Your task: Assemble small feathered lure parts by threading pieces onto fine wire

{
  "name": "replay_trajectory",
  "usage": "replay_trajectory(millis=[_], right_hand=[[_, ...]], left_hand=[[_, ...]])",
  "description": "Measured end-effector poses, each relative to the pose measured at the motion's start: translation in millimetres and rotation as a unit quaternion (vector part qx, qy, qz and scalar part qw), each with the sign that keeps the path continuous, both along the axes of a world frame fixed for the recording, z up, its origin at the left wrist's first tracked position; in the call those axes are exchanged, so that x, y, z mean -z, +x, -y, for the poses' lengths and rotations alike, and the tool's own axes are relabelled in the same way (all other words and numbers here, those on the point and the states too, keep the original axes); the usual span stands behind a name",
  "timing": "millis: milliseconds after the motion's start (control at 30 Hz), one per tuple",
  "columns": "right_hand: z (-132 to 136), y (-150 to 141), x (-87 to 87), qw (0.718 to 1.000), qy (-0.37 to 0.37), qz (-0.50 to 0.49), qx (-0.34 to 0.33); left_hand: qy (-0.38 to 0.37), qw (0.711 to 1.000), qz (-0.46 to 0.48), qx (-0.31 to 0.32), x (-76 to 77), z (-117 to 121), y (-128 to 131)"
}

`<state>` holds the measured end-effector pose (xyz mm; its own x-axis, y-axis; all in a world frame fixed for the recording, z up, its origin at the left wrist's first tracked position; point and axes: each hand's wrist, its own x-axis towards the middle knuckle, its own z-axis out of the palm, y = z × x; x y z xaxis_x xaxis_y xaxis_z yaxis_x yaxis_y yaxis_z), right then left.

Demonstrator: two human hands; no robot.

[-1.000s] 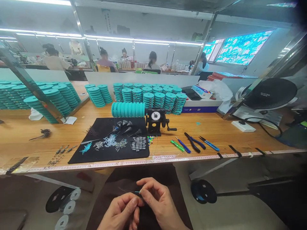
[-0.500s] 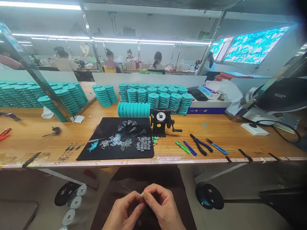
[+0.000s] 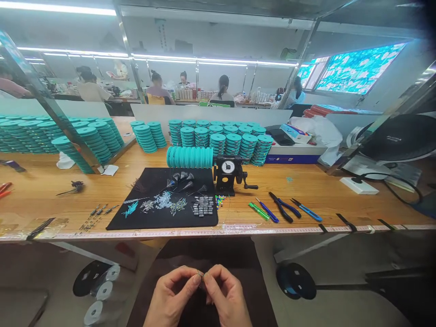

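Note:
Over the dark apron [image 3: 173, 259], both of my hands meet fingertip to fingertip below the bench edge. My left hand [image 3: 172, 293] pinches a thin line between thumb and forefinger. Right beside it, my right hand [image 3: 225, 290] pinches the same line, its other fingers curled in. Only a tiny bit of the line shows between the fingertips, and any small part on it is hidden. Beyond them on the bench lies a black mat [image 3: 136, 222] with turquoise sleeves [image 3: 131, 208], clear small pieces [image 3: 163, 200], small metal parts [image 3: 178, 206] and grey cylinders [image 3: 203, 206].
A hand-cranked winder [image 3: 227, 175] carries a row of turquoise spools [image 3: 189, 157]. Stacked spools [image 3: 232, 141] stand behind. To the right lie a green tool [image 3: 259, 210], a blue-handled tool [image 3: 267, 210], pliers [image 3: 284, 206] and blue tweezers [image 3: 306, 210]. Metal posts [image 3: 64, 109] frame the bench.
My fingertips have shifted slightly and my left thumb has come up against its forefinger. The turquoise bit seen between the fingers before is now mostly covered.

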<state>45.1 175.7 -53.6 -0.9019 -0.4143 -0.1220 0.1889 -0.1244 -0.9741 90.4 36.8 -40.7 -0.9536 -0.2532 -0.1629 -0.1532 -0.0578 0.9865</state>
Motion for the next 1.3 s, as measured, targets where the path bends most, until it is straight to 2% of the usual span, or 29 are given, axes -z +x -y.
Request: replay_trajectory(millis=[200, 300, 400, 533, 700, 800, 933, 1100, 1200, 1300], right_hand=[[-3.0, 0.0, -1.7, 0.995, 0.08, -0.043, -0.027], [-9.0, -5.6, -10.3, 0.987, 0.119, -0.086, -0.064], [-16.6, -14.3, -24.4, 0.982, 0.132, -0.111, -0.083], [-22.6, -22.3, -38.2, 0.983, 0.127, -0.082, -0.102], [-24.0, -24.1, -37.3, 0.983, 0.13, -0.076, -0.106], [-26.1, -26.0, -30.1, 0.986, 0.107, -0.063, -0.113], [-27.7, -29.1, -19.1, 0.988, 0.032, 0.014, -0.151], [-23.1, -25.5, -10.8, 0.96, -0.148, 0.172, -0.166], [-21.2, -21.4, -9.3, 0.949, -0.198, 0.19, -0.158], [-21.2, -19.0, -7.0, 0.94, -0.225, 0.2, -0.159]], left_hand=[[-0.018, 1.0, 0.0, -0.019, -3.5, -1.7, -0.3], [-0.013, 1.0, 0.015, -0.013, -1.5, 0.6, -1.2], [0.006, 0.999, 0.043, 0.017, 3.8, 5.5, -3.6], [-0.035, 0.994, 0.074, 0.077, 9.8, 10.0, -7.5], [-0.065, 0.988, 0.09, 0.107, 5.2, 11.3, -10.0], [-0.041, 0.987, 0.106, 0.114, -0.9, 11.8, -9.2], [0.047, 0.979, 0.134, 0.148, -4.1, 11.7, -8.3], [0.191, 0.955, 0.121, 0.191, 1.5, 6.8, -9.6], [0.266, 0.934, 0.139, 0.194, -1.4, 1.1, -9.4], [0.31, 0.919, 0.169, 0.175, -11.8, -5.7, -8.6]])
